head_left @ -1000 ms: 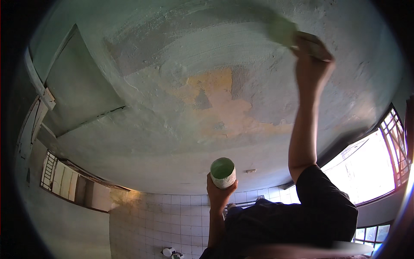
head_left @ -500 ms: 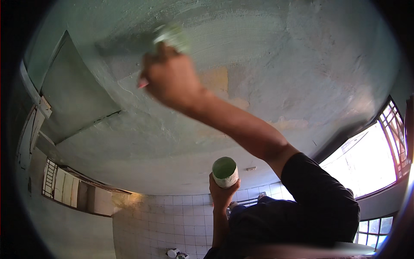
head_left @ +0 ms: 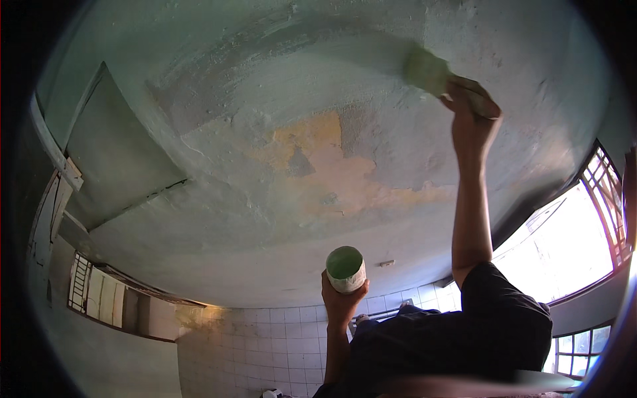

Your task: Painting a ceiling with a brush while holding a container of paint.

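My right hand (head_left: pixel 476 109) grips a wide brush (head_left: pixel 424 69) with pale green, slightly blurred bristles, raised at the upper right against a rough, patchy grey-green wall (head_left: pixel 245 86). Peeling yellow and pinkish patches (head_left: pixel 312 139) show below and left of the brush. Low in the centre, my left hand (head_left: pixel 340 298) is wrapped round a white cylindrical pot (head_left: pixel 347 284), pale green inside, held upright with its opening toward me.
A grilled window (head_left: pixel 99 292) sits at the lower left, below wooden boards (head_left: pixel 50 192). Bright windows (head_left: pixel 551 245) line the right. Below lie a white tiled floor (head_left: pixel 265 338), metal rails (head_left: pixel 378 313) by my feet and a small white container (head_left: pixel 271 393).
My right hand with the brush swept left across the wall half a second ago and is now back at the upper right, slightly lower than at first. My left hand and pot stayed nearly still.
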The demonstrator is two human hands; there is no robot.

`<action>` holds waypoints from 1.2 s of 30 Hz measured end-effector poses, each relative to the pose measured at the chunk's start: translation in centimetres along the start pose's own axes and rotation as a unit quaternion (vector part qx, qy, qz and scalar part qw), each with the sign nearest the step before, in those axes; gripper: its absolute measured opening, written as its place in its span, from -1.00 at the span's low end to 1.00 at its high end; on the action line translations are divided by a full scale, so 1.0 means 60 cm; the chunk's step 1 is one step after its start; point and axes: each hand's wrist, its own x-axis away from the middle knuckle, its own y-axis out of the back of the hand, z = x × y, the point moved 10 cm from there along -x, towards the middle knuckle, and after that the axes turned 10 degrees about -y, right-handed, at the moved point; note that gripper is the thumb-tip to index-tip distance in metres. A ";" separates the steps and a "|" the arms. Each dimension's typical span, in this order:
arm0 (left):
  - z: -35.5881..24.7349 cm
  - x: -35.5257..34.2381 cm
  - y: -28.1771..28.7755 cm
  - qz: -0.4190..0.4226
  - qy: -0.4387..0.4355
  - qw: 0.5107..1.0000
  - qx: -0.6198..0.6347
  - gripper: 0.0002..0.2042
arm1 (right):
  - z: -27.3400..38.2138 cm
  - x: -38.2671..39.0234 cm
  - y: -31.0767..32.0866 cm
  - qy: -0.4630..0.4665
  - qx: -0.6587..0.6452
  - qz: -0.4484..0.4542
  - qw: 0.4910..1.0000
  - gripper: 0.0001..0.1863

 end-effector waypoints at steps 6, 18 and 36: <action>-0.004 0.007 -0.001 -0.004 -0.023 1.000 -0.015 -0.24 | 0.075 0.052 0.008 0.209 0.260 -0.118 0.935 -0.89; -0.012 -0.002 -0.008 0.023 -0.016 0.999 -0.019 -0.26 | 0.052 0.293 -0.341 0.175 0.062 0.318 0.930 -0.83; 0.002 -0.021 -0.010 0.015 -0.006 1.000 -0.015 -0.26 | 0.020 0.161 -0.217 0.258 0.286 0.033 0.922 -0.66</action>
